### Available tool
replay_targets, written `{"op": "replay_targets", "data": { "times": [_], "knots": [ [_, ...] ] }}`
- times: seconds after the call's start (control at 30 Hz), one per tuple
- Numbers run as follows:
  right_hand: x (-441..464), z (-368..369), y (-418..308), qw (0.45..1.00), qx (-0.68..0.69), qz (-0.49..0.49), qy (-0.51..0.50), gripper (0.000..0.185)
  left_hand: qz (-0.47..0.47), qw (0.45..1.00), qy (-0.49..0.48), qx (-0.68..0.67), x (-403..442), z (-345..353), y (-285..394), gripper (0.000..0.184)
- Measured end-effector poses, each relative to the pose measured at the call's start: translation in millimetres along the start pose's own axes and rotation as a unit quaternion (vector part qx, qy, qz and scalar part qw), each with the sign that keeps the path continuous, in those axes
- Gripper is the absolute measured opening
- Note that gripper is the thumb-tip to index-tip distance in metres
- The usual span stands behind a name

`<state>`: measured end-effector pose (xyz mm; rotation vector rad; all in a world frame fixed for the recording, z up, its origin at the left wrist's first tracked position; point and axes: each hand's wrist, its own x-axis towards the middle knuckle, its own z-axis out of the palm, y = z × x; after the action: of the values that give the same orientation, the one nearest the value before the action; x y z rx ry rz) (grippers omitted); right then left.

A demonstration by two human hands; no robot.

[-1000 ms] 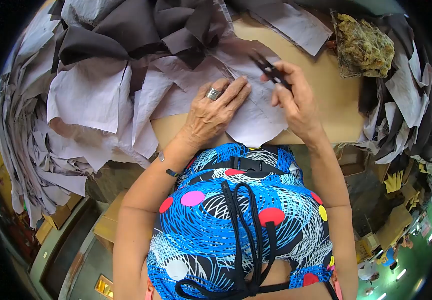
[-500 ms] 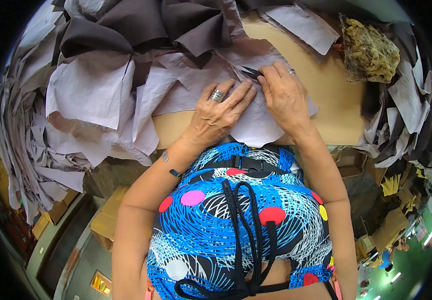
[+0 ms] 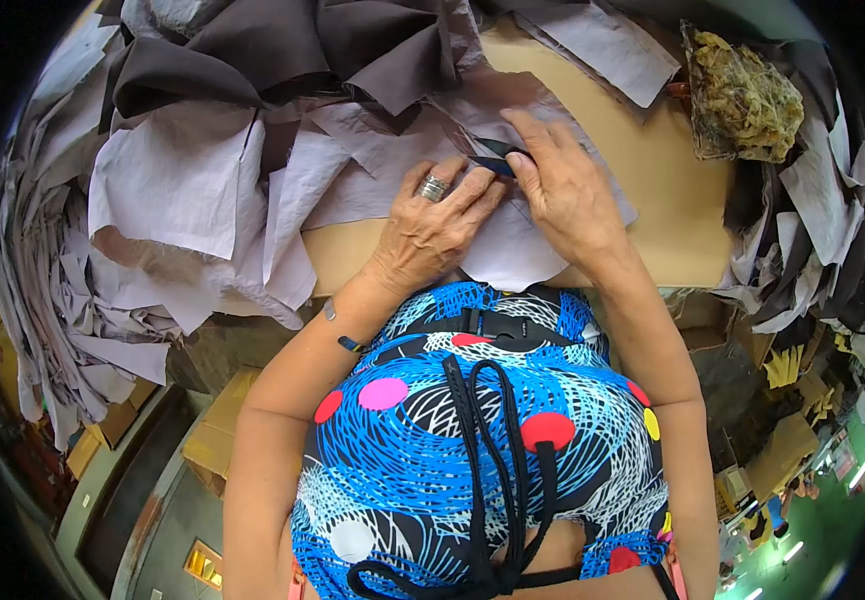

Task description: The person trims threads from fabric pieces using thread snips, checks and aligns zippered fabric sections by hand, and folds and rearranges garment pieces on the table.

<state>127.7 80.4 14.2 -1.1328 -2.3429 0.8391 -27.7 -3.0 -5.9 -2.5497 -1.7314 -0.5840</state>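
Note:
A pale lilac fabric piece [image 3: 513, 245] lies before me, its lower end hanging over the table's front edge. My left hand [image 3: 435, 225] rests palm down on it, fingers bent and closed on the cloth; the fingertips' exact grip is partly hidden. In my right hand [image 3: 571, 195] is a pair of dark thread snips [image 3: 498, 160], held between thumb and fingers. The two blades stand apart and point left, just beyond my left fingertips. A silver ring [image 3: 434, 188] is on one left finger.
Dark brown fabric pieces [image 3: 278, 55] are heaped at the back. Lilac cut pieces [image 3: 178, 185] lie left, and more cloth [image 3: 813, 200] hangs at the right edge. A clear bag of yellowish fibrous stuff [image 3: 748, 100] sits back right on the tan tabletop [image 3: 678, 225].
The snips' blades have spread wider and swung lower. My right index finger has lifted and straightened. My left hand stays nearly in place, its fingers slightly shifted.

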Motion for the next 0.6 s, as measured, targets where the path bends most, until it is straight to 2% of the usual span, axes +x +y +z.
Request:
{"op": "replay_targets", "data": {
  "times": [0.2, 0.3, 0.5, 0.6],
  "knots": [
    [-2.4, -4.9, -4.7, 0.998, -0.028, -0.03, -0.042, 0.043, -0.007, 1.0, 0.012, -0.013, -1.0, 2.1, -0.9, 0.043],
    [0.2, -2.8, -2.8, 0.999, 0.018, -0.033, -0.024, 0.043, -0.011, 1.0, 0.015, -0.021, 0.0, 0.9, -0.6, 0.042],
    [1.4, 0.8, -7.7, 0.995, -0.092, -0.041, 0.008, 0.035, -0.012, 1.0, 0.013, -0.018, -0.4, -0.7, -0.4, 0.04],
    [0.8, 2.3, -5.5, 0.995, -0.079, -0.048, 0.035, 0.034, -0.008, 1.0, 0.014, -0.002, -1.4, 1.5, -1.5, 0.036]
  ]
}}
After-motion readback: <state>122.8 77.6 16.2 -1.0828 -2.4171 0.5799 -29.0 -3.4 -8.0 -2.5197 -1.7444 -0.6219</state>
